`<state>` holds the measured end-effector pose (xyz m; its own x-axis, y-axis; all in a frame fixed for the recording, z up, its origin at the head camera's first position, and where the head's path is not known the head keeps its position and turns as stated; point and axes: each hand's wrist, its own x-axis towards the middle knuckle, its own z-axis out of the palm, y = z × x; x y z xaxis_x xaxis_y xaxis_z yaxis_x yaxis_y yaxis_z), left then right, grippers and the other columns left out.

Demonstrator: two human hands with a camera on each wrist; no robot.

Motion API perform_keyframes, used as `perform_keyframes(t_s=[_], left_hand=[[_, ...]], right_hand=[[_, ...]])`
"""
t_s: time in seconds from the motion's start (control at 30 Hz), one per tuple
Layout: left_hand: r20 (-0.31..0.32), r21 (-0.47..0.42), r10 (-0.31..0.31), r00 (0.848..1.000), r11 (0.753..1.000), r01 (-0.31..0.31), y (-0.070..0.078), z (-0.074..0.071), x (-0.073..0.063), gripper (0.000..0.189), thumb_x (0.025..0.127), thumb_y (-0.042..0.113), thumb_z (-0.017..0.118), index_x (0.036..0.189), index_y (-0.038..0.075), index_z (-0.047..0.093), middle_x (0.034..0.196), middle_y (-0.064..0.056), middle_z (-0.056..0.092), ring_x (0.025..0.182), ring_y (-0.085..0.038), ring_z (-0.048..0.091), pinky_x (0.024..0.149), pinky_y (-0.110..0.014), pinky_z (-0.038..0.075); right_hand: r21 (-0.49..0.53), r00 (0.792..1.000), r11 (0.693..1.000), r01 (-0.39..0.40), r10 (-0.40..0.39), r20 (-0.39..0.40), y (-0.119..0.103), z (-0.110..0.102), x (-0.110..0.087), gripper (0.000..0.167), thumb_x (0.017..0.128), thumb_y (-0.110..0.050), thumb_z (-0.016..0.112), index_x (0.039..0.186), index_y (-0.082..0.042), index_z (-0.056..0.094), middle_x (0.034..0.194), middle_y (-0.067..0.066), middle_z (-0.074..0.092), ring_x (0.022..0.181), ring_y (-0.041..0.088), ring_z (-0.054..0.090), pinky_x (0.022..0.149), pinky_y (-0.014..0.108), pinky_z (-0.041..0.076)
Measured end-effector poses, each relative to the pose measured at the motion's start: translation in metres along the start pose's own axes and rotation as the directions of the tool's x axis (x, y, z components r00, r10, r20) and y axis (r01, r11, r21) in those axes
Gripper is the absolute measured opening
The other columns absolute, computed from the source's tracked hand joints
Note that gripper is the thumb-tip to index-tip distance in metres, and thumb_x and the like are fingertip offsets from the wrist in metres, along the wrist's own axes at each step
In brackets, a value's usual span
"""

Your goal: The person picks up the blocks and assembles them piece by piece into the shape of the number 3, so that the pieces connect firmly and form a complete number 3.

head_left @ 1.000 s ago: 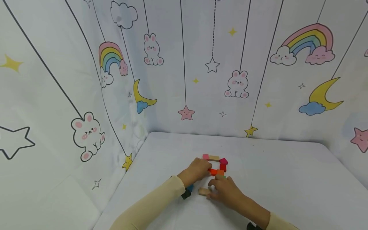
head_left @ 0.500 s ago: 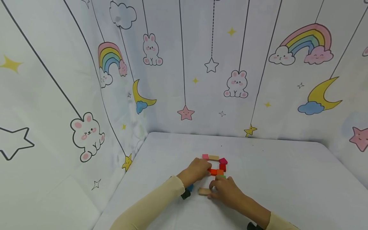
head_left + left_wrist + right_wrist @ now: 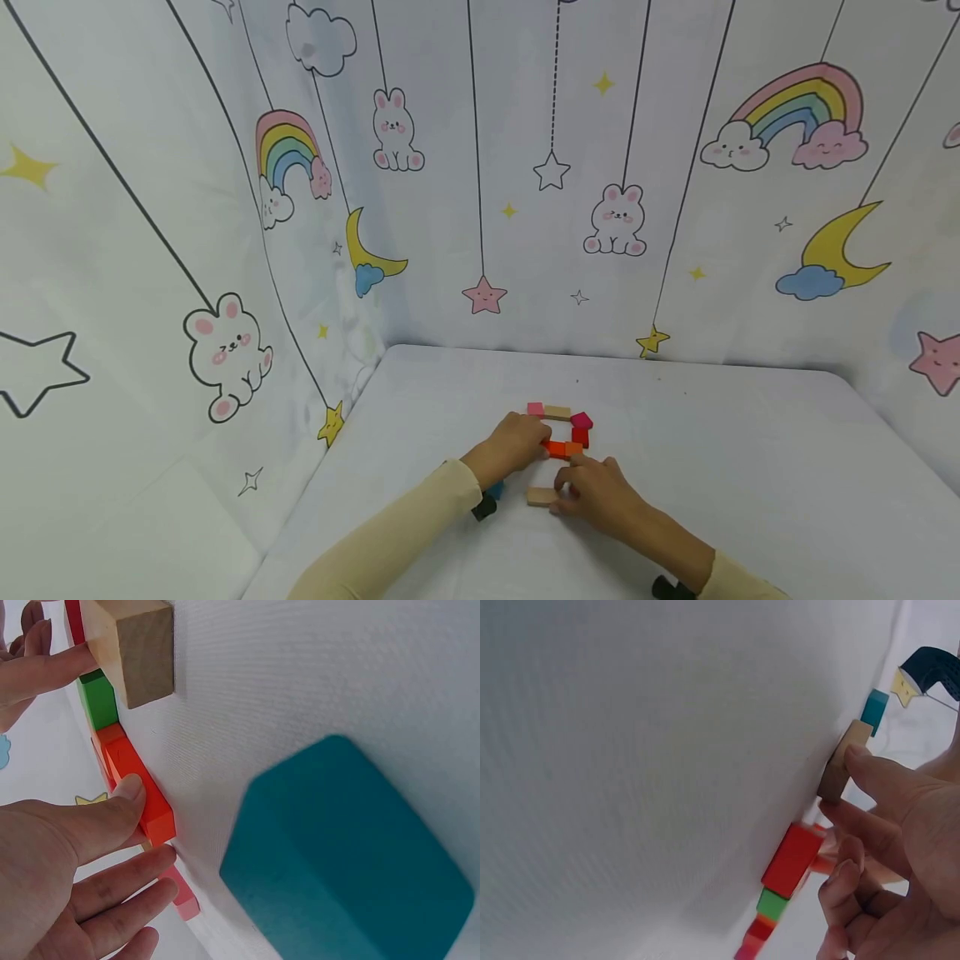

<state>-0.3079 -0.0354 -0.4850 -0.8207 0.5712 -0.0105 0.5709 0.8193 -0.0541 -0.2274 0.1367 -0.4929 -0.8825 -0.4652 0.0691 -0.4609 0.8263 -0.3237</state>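
Note:
My left hand (image 3: pixel 512 443) pinches an orange-red block (image 3: pixel 139 784) on the white table, thumb on its near side, the other fingers spread past it. Thumb and index finger of my right hand (image 3: pixel 598 493) pinch a plain wooden block (image 3: pixel 541 497) nearer the front. Its other fingers are loosely bent in the right wrist view. A green block (image 3: pixel 99 700) and a red block (image 3: pixel 793 859) sit in line beside the orange block (image 3: pixel 573 448); in the head view my right hand hides both. A teal angled block (image 3: pixel 345 855) lies near my left wrist.
Beyond the hands, a pink block (image 3: pixel 535 408), another wooden block (image 3: pixel 557 412), a magenta pentagonal block (image 3: pixel 582 420) and a small red block (image 3: pixel 580 437) form a curved row. A white curtain (image 3: pixel 525 208) with cartoon prints stands behind the table (image 3: pixel 750 467).
My right hand has shifted slightly to the right, drawing the wooden block with it. The green block has become hidden in the head view. My left hand has stayed put.

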Motion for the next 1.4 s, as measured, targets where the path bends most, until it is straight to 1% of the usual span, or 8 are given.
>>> perform_keyframes(t_s=[0.07, 0.23, 0.5, 0.77, 1.0, 1.13, 1.4], left_hand=[[0.002, -0.002, -0.002, 1.0, 1.0, 0.002, 0.0, 0.0, 0.0, 0.019, 0.096, 0.037, 0.078, 0.103, 0.019, 0.077, 0.077, 0.009, 0.058, 0.071, -0.011, 0.051, 0.074, -0.026, 0.045], [0.001, -0.01, -0.007, 1.0, 1.0, 0.007, 0.0, 0.001, 0.001, 0.018, 0.096, 0.036, 0.078, 0.103, 0.019, 0.078, 0.076, 0.009, 0.058, 0.071, -0.011, 0.051, 0.073, -0.026, 0.045], [0.001, -0.033, -0.013, 1.0, 0.999, 0.013, 0.0, 0.001, 0.001, 0.018, 0.096, 0.035, 0.078, 0.105, 0.019, 0.078, 0.076, 0.008, 0.057, 0.071, -0.011, 0.051, 0.072, -0.025, 0.044], [0.013, -0.027, -0.014, 1.0, 1.0, 0.015, -0.001, 0.001, 0.0, 0.019, 0.096, 0.035, 0.079, 0.107, 0.02, 0.078, 0.078, 0.008, 0.062, 0.073, -0.011, 0.052, 0.076, -0.025, 0.048], [0.011, -0.027, -0.019, 1.0, 0.999, 0.02, 0.0, 0.0, 0.0, 0.019, 0.096, 0.035, 0.079, 0.106, 0.019, 0.078, 0.078, 0.008, 0.06, 0.072, -0.011, 0.052, 0.075, -0.025, 0.047], [0.018, -0.023, -0.022, 1.0, 0.999, 0.023, 0.001, 0.0, 0.0, 0.019, 0.096, 0.036, 0.079, 0.107, 0.02, 0.078, 0.079, 0.008, 0.062, 0.073, -0.011, 0.052, 0.076, -0.025, 0.048], [0.003, -0.005, -0.014, 1.0, 1.0, 0.014, 0.0, 0.001, 0.0, 0.02, 0.095, 0.037, 0.079, 0.107, 0.02, 0.079, 0.08, 0.009, 0.063, 0.073, -0.01, 0.052, 0.078, -0.026, 0.048]], right_hand=[[-0.011, 1.0, 1.0, -0.007, 0.007, -0.003, 0.002, -0.001, 0.0, 0.025, 0.078, -0.035, 0.094, 0.094, -0.021, 0.08, 0.084, -0.008, 0.06, 0.084, 0.008, 0.054, 0.073, 0.041, 0.04], [-0.012, 1.0, 1.0, -0.021, 0.021, -0.014, 0.006, -0.003, 0.0, 0.027, 0.077, -0.036, 0.094, 0.094, -0.02, 0.08, 0.087, -0.006, 0.06, 0.088, 0.01, 0.054, 0.074, 0.042, 0.04], [0.007, 1.0, 1.0, -0.01, 0.01, -0.013, 0.008, -0.004, -0.001, 0.027, 0.077, -0.033, 0.095, 0.094, -0.02, 0.078, 0.086, -0.005, 0.058, 0.087, 0.012, 0.055, 0.073, 0.041, 0.038], [0.008, 1.0, 1.0, -0.016, 0.016, -0.005, 0.012, -0.004, -0.002, 0.028, 0.076, -0.034, 0.095, 0.095, -0.02, 0.079, 0.088, -0.007, 0.06, 0.091, 0.011, 0.056, 0.075, 0.042, 0.04], [0.019, 1.0, 1.0, -0.008, 0.008, -0.002, 0.014, -0.003, -0.002, 0.029, 0.077, -0.033, 0.095, 0.097, -0.02, 0.079, 0.09, -0.007, 0.061, 0.092, 0.012, 0.058, 0.075, 0.042, 0.039], [0.016, 1.0, 1.0, -0.001, 0.001, 0.0, 0.015, -0.003, -0.002, 0.028, 0.077, -0.033, 0.094, 0.097, -0.021, 0.079, 0.092, -0.007, 0.063, 0.093, 0.012, 0.058, 0.074, 0.043, 0.039], [0.01, 1.0, 1.0, -0.021, 0.02, 0.005, 0.016, -0.002, -0.001, 0.028, 0.077, -0.034, 0.095, 0.097, -0.022, 0.078, 0.093, -0.006, 0.063, 0.094, 0.012, 0.057, 0.075, 0.043, 0.04]])
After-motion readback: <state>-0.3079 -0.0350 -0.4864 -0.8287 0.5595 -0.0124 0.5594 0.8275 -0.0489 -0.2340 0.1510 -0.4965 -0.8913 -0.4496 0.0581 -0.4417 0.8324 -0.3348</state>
